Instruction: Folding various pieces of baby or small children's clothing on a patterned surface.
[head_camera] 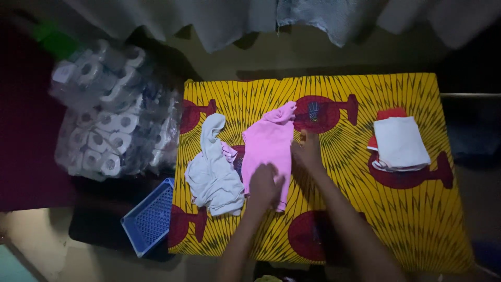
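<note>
Left hand [264, 186] and right hand [308, 153] press flat on a pink garment [268, 146].

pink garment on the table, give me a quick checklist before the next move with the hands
1. Pink garment lying spread on the yellow patterned cloth: ok.
2. Left hand pressing its lower edge: ok.
3. Right hand at its right edge: ok; whether it grips the fabric: cannot tell.
4. Garment clear of the pale grey garment: not ok, they meet or overlap at the left side.
5. Folded white stack well apart on the right: ok.
6. Garment free of creases: cannot tell, light is dim.
</note>
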